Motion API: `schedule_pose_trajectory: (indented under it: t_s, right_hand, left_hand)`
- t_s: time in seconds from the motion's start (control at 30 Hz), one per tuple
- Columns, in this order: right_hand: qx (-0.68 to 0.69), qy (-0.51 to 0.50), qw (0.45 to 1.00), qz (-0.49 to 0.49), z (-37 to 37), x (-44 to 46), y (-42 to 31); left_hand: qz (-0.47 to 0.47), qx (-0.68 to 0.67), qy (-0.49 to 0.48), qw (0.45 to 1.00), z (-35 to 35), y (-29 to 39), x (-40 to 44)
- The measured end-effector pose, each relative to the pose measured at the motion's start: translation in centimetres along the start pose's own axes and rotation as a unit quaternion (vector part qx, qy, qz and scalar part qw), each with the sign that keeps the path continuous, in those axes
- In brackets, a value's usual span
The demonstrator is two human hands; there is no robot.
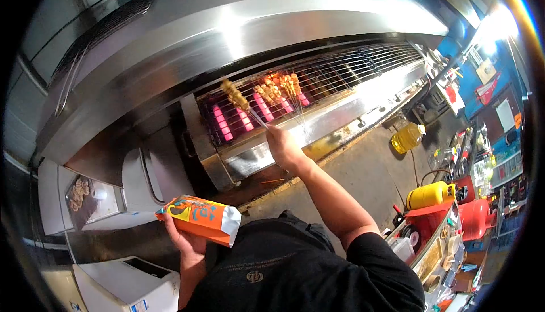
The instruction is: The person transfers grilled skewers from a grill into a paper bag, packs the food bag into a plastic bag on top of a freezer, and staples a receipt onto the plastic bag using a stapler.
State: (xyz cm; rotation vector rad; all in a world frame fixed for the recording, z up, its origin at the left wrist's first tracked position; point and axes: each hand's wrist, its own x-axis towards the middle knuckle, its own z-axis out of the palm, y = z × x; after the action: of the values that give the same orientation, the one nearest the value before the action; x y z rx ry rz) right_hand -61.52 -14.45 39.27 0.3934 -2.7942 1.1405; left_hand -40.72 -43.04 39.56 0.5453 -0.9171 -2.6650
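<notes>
My right hand [285, 150] is closed round the thin sticks of a bunch of meat skewers [234, 96], their meat end over the left part of the grill [335, 82]. More meat skewers [278, 88] lie on the grate just right of them, above pink glowing burners [263, 106]. Lower left, my left hand [188, 239] grips an orange printed paper bag [198, 214] from beneath. The bag is tilted on its side with its pale end toward my body; its inside is hidden.
A steel hood [272, 20] overhangs the grill. Bottom left stands a white box-like appliance [128, 283]; above it a tray [93, 201] holds food pieces. To the right are an oil jug [407, 138], a yellow gas cylinder [426, 195], a red one [476, 219] and a cluttered cart [431, 249].
</notes>
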Motion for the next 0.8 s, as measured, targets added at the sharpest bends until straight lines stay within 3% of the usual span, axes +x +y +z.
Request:
schedule_pose_trajectory:
  t_s: [0.03,0.07,0.1,0.13,0.17,0.2,0.27,0.3,0.37,0.47,0.6,0.8]
  right_hand:
    - [0.170,-0.021,0.985,0.013,0.3,-0.1,-0.1]
    - [0.172,-0.028,0.985,0.010,0.5,-0.2,-0.1]
    - [0.404,-0.094,0.900,0.131,0.7,-0.3,-0.1]
    - [0.602,-0.152,0.745,0.245,0.7,-0.3,-0.5]
    - [0.660,-0.169,0.676,0.283,0.8,-0.2,-0.8]
    - [0.659,-0.172,0.675,0.283,1.4,-0.1,0.0]
    - [0.747,-0.206,0.552,0.309,2.9,0.1,2.0]
    - [0.746,-0.208,0.552,0.310,3.3,-0.1,2.4]
    - [0.684,-0.192,0.628,0.318,3.1,-0.5,1.8]
    - [0.643,-0.135,0.677,0.331,2.8,-1.0,0.6]
    - [0.686,-0.083,0.657,0.302,5.2,-0.9,1.9]
    - [0.609,0.011,0.708,0.358,4.0,-1.0,-0.1]
  left_hand:
    - [0.004,0.004,-0.005,1.000,-0.3,0.0,0.0]
    - [0.009,0.003,0.001,1.000,-0.6,0.1,-0.1]
    - [-0.001,0.006,0.008,1.000,-0.8,0.1,-0.1]
    - [-0.012,0.009,0.014,1.000,-0.4,0.3,-0.1]
    - [0.002,0.013,0.005,1.000,0.1,0.2,-0.1]
    - [0.004,0.013,0.007,1.000,0.7,0.2,-0.2]
    - [0.005,-0.005,0.009,1.000,1.4,0.1,-0.3]
    - [-0.004,-0.008,0.002,1.000,1.0,0.0,-0.1]
    - [0.000,-0.009,-0.004,1.000,1.4,-0.2,-0.2]
    - [0.000,-0.013,-0.001,1.000,1.3,-0.7,-0.3]
    - [0.004,-0.006,0.018,1.000,0.5,-2.0,0.0]
    - [0.003,-0.007,0.028,1.000,3.0,-2.6,-0.7]
